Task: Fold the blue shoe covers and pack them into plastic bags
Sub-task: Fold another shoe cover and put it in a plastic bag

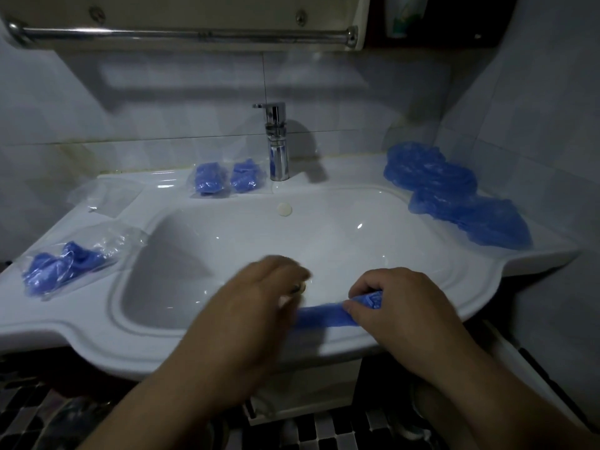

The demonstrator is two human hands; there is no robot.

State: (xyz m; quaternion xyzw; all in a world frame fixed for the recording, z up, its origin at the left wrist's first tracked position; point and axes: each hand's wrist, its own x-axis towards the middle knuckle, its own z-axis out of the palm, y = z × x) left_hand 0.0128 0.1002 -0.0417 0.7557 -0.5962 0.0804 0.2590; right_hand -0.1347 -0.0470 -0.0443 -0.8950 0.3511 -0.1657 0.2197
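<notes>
Three bags look finished in the head view, the only one given. A pair of filled bags [207,180] lies just left of the faucet [276,144], and a third filled bag [65,264] lies far to the faucet's left, nearer the person. Between those, left of the faucet, an empty plastic bag [104,196] lies flat. Right of the faucet a heap of loose shoe covers [454,196] runs along the sink [487,271] ledge, unfolded, so by my reckoning most of the work is left. Straight in front of the faucet, on the near rim, one shoe cover [324,315] is drawn out into a narrow strip. The right hand [399,310] pinches its right end between thumb and curled fingers. The left hand [256,303] is over the strip's other end but blurred, and I cannot tell whether it grips anything. This cover is part-folded and not yet bagged.
</notes>
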